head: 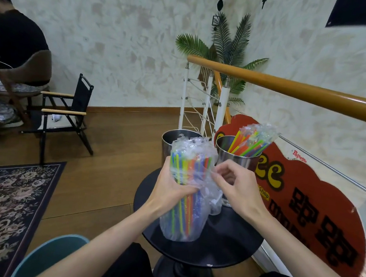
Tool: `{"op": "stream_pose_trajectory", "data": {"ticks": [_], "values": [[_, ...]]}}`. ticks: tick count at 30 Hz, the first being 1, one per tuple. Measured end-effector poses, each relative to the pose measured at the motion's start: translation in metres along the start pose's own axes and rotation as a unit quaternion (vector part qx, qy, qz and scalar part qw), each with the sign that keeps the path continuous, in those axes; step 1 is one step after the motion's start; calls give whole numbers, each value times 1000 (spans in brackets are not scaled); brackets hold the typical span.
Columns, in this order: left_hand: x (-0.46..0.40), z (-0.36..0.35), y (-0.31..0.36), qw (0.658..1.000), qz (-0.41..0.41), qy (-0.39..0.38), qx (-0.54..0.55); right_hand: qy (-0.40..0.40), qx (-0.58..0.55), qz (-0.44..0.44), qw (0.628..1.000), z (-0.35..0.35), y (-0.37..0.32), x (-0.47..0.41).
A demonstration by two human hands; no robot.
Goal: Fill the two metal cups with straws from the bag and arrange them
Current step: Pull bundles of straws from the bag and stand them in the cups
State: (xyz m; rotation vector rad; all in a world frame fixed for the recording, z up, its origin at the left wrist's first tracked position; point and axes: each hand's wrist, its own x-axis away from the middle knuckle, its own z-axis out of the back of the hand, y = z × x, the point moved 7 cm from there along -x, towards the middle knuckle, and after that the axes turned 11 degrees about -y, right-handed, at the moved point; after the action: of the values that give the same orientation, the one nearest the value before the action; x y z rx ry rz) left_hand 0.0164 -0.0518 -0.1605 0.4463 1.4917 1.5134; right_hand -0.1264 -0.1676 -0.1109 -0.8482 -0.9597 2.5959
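Over the small round black table, the left hand grips a clear plastic bag of coloured straws upright around its middle, fingers curled tight. The right hand pinches the crinkled film beside it. Behind stand two metal cups: the left steel cup shows no straws, the right steel cup holds wrapped coloured straws.

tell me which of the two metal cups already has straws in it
The right metal cup, next to the red sign: coloured straws stick out of it. The left metal cup, behind the held bag, shows none.
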Motion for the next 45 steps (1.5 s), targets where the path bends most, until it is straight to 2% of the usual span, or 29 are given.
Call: {"op": "stream_pose_trajectory", "data": {"ticks": [2, 7, 11, 16, 19, 22, 25, 28, 31, 34, 37, 41, 45], "values": [[0, -1, 1, 1000, -3, -2, 4, -7, 21, -28, 999, -4, 9, 0], [0, -4, 2, 1000, 2, -17, 11, -133, 39, -97, 986, -14, 20, -6], [-1, -2, -1, 999, 12, -39, 6, -144, -130, -126, 973, -13, 24, -3], [2, -4, -3, 998, 14, -67, -4, -66, -15, -102, 992, -13, 24, -1], [3, -4, -2, 997, 10, -76, -1, -37, -20, -105, 994, -13, 29, 1], [4, -4, -3, 996, 13, -87, -13, -60, -16, -76, 995, -18, 25, 4], [3, -7, -8, 994, 13, -100, -29, -76, 82, -9, 994, -23, 21, 6], [5, -10, -10, 993, 14, -110, -41, -135, 149, -26, 979, -33, 28, 10], [7, -7, -11, 991, 11, -118, -63, -195, 79, -55, 976, -37, 27, 16], [8, -7, -4, 986, -3, -141, -90, -207, -55, -81, 973, -37, 23, 21], [10, -10, 4, 979, -2, -168, -119, -218, -101, -75, 968, -46, 15, 18], [9, -14, 3, 964, 9, -207, -166, -199, -45, -55, 977, -53, 15, 11], [13, -10, -5, 937, 33, -295, -183, -269, 31, -64, 960, -59, 24, 19]]}}
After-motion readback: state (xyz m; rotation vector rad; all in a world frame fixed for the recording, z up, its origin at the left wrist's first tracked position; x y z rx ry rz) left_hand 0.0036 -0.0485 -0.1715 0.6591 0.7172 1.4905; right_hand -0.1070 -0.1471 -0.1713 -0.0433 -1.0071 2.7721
